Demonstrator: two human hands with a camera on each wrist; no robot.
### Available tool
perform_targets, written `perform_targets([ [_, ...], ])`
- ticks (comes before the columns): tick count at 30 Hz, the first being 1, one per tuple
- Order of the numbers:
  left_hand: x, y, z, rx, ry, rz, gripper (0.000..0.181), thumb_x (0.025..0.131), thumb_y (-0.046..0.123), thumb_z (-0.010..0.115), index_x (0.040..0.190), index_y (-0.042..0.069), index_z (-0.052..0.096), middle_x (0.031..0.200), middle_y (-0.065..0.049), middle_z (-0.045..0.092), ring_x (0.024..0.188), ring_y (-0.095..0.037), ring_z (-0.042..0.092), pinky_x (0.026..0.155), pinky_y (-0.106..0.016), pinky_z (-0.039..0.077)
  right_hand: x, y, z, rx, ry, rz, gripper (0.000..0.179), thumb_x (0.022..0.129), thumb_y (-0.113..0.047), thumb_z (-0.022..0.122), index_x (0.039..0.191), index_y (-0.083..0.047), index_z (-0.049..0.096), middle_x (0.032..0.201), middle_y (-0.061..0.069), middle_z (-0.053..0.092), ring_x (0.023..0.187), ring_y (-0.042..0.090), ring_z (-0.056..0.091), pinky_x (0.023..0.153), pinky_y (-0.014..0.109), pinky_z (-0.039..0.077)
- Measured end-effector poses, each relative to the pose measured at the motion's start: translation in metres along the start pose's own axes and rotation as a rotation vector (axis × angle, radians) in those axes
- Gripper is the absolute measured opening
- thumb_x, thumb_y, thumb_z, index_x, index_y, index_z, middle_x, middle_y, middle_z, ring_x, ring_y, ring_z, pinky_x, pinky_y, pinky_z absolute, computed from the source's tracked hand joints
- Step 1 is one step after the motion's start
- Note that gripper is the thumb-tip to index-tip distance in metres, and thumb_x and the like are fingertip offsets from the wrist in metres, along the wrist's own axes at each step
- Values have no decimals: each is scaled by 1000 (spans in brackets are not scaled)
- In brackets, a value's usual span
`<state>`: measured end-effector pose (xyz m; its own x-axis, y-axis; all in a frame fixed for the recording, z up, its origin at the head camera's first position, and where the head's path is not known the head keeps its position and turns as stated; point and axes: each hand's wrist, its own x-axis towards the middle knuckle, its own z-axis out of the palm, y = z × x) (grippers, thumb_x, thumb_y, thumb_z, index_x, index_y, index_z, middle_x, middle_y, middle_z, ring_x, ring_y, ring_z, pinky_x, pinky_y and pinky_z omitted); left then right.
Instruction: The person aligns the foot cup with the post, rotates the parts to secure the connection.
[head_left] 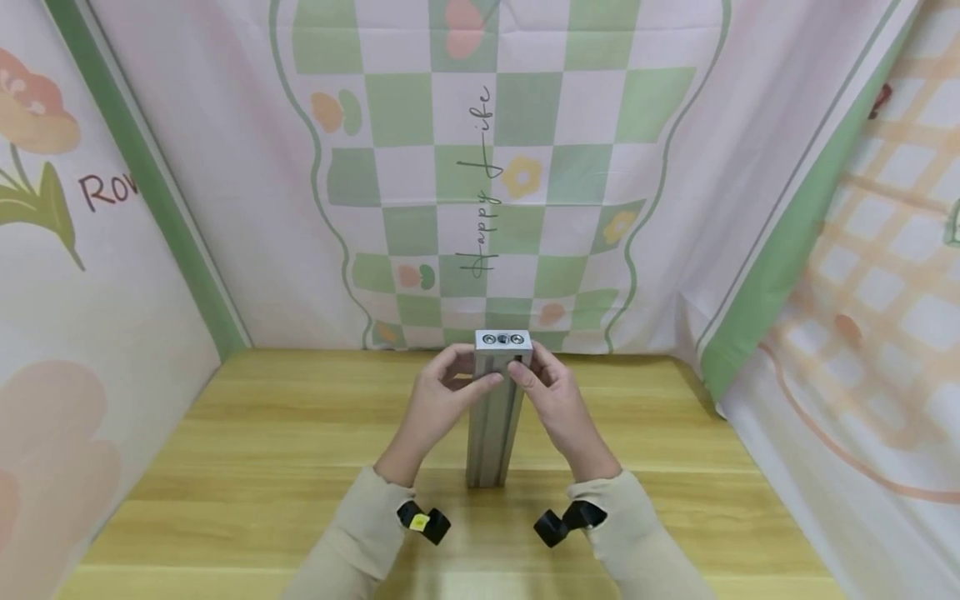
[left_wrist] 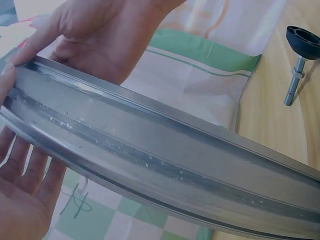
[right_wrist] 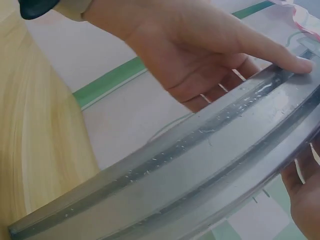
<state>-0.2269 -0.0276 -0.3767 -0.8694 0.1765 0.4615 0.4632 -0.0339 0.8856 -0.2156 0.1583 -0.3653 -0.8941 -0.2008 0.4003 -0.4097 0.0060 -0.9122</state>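
While head shows recesses (head_left: 503, 339) atop metal bar (head_left: 491, 433) | left wrist only — black-footed bolt (left_wrist: 297, 75)

A small curtained booth, like a work corner; whether in a home or a workshop cannot be told. A back curtain (head_left: 465, 175) with green checks, a flowered left curtain (head_left: 97, 308) and a plaid right curtain (head_left: 862, 333) enclose a wood-grain counter (head_left: 300, 425), which carries workshop parts: a metal bar (head_left: 491, 425) and a bolted foot (left_wrist: 301, 52).

"Happy Life" runs sideways on the green-and-white checkered fabric backdrop (head_left: 465, 179). The white flower-printed fabric panel (head_left: 120, 283) shows "Ro", the rest cut off.
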Motion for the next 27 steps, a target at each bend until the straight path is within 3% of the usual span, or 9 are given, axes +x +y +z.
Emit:
perform_targets([
  [10, 6, -1, 4, -23, 23, 15, 39, 87, 15, 81, 122, 8, 65, 111, -8, 67, 102, -22, 65, 89, -33, 56, 3, 4, 4, 39, 15, -52, 40, 104, -19, 58, 141, -5, 52, 127, 9, 55, 107, 20, 54, 92, 27, 48],
  [19, 9, -1, 6, -21, 35, 37, 37, 89, 17, 79, 122, 6, 68, 106, -7, 72, 97, -19, 69, 84, -33, 58, 4, 5, 2, 30, 20, -29, 43, 104, -17, 57, 145, -6, 49, 126, 9, 59, 109, 20, 56, 94, 28, 49],
  [27, 8, 1, 6, -9, 33, 30, 35, 89, 16, 79, 121, 7, 69, 106, -6, 71, 96, -19, 68, 84, -33, 58, 4, 2, -9, 22, -35, 7, 49, 106, -21, 54, 153, -18, 41, 145, 9, 51, 131, 21, 49, 110, 39, 39],
])
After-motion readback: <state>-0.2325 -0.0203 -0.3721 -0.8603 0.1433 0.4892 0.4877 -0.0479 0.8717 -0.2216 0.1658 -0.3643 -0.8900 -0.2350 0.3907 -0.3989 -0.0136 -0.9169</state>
